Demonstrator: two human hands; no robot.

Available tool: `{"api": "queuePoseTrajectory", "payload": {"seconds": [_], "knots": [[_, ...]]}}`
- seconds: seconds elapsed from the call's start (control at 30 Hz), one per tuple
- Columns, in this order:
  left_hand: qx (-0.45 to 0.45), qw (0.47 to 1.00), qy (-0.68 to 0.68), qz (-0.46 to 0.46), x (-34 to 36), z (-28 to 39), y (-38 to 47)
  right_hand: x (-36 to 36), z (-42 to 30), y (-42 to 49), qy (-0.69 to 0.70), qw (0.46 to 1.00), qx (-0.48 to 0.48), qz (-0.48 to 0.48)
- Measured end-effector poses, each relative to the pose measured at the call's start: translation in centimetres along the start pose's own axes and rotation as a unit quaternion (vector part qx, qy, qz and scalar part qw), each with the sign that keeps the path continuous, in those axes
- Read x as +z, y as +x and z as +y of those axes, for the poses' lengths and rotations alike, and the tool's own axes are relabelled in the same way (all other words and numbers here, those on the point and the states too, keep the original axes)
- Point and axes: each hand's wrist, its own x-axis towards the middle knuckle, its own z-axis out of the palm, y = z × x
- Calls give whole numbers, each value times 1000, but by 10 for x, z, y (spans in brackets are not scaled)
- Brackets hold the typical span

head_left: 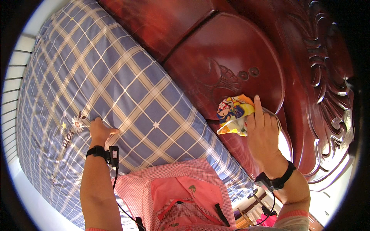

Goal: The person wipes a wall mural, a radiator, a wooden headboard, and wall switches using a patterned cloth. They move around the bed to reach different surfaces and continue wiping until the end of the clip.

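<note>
My right hand [263,132] presses a colourful printed cloth [235,114] against the glossy dark red wooden headboard [185,52], just below a carved relief. Its index finger points upward, and the cloth shows mostly to the left of the fingers. My left hand [100,130] rests on the blue and beige checked bedding [144,109], beside a printed daisy, with its thumb spread out to the right. Nothing shows in the left hand. Both wrists wear black straps with small devices and cables.
Ornate carved scrollwork [332,95] runs along the headboard's right edge. A pale slatted railing [14,95] stands beyond the bedding at the far left. A pink checked apron [173,187] covers my front. Wooden pieces and a bright pink item [267,219] lie low at the right.
</note>
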Motion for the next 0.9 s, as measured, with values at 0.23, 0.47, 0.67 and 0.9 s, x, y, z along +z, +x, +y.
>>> {"api": "queuePoseTrajectory", "payload": {"seconds": [0.23,0.47,0.67,0.9], "knots": [[-13,1000,-2,-4,0,1,1,-42,72,88,-13,975,7,222],[-14,1000,-10,-6,4,-3,3,49,-1,40,192,977,-48,-74],[2,1000,15,-2,9,-8,8,137,-78,-9,122,978,-167,-18],[32,998,-13,43,15,-16,9,151,-70,-66,205,951,-69,-223]]}}
